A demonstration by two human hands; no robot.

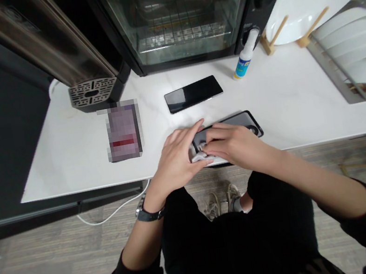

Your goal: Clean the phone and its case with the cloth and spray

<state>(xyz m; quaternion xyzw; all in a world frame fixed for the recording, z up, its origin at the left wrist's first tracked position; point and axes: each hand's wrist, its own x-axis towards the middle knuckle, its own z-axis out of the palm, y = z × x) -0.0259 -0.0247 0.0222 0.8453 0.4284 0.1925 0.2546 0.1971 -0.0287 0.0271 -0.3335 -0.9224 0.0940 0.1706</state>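
Observation:
A phone (243,120) with a grey back and black rim lies along the counter's front edge, its round camera part towards the right. My left hand (177,158) grips its left end, fingers along the far side and thumb along the near side. Bent over the same phone, my right hand (235,142) pinches a crumpled white wipe or tissue (199,156) against its surface. The fingers hide much of the wipe and the phone's middle. Just beyond my hands, a second phone (194,94) lies with its black screen up.
A blurred-out flat object (124,133) lies left of my hands. A small spray bottle (243,61) stands before the toaster oven (186,56). Behind at left is a drinks machine (93,92); a dish rack (348,89) with white plates is at right.

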